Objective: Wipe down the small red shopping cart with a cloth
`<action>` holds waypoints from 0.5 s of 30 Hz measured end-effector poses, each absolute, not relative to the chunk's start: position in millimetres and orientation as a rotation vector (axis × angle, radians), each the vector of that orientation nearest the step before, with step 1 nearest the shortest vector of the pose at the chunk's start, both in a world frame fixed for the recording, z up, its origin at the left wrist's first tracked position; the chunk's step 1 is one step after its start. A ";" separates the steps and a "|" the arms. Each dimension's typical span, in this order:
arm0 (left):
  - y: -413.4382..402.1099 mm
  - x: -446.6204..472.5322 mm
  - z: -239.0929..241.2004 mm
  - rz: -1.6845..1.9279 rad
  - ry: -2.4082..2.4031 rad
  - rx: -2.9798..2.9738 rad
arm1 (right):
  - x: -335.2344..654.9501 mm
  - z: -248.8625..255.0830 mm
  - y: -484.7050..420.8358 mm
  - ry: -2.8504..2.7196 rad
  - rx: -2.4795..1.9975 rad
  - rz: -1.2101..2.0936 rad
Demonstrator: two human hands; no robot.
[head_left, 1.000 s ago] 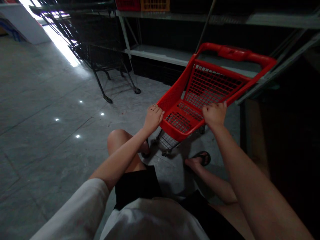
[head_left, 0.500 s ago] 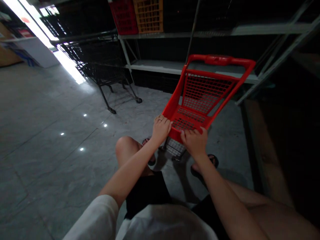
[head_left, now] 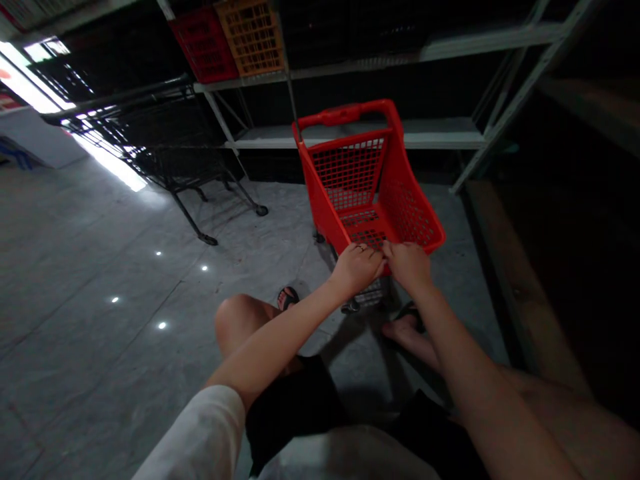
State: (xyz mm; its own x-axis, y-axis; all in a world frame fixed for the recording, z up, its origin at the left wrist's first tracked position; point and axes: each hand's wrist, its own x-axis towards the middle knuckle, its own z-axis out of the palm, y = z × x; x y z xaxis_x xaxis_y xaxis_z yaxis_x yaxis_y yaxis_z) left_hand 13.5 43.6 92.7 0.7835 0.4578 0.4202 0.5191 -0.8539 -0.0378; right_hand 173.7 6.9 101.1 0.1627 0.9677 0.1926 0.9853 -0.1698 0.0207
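Note:
A red plastic shopping cart (head_left: 400,207) stands on the floor in front of me, its handle bar at the far end and its basket facing me. My left hand (head_left: 359,265) is closed over the basket's near rim, a ring on one finger. Right beside it, my right hand (head_left: 409,267) grips the same rim, the two hands almost touching. Mesh panels form the basket's walls and floor, and no goods show inside. Part of the lower frame and a wheel (head_left: 350,306) show below my hands.
A dark metal shopping cart (head_left: 165,153) stands to the left. Behind the red cart runs a metal shelf rack (head_left: 450,137) bearing a red crate (head_left: 206,47) and a yellow crate (head_left: 253,39). A wooden beam (head_left: 520,287) lies along the right. My feet are either side of the red cart.
The red cart has swung round, its handle end moving left and its near end right, so its right side wall now shows. My hands have moved right with the rim and closer together.

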 end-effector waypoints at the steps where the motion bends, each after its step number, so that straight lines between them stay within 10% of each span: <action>1: 46.4 11.5 92.8 -0.602 -0.695 -2.820 | 173.5 95.0 7.9 -1.916 -2.251 -0.266; 15: 217.3 -74.8 137.1 -0.432 -0.839 -2.659 | 190.0 52.7 30.9 -1.828 -1.549 -0.313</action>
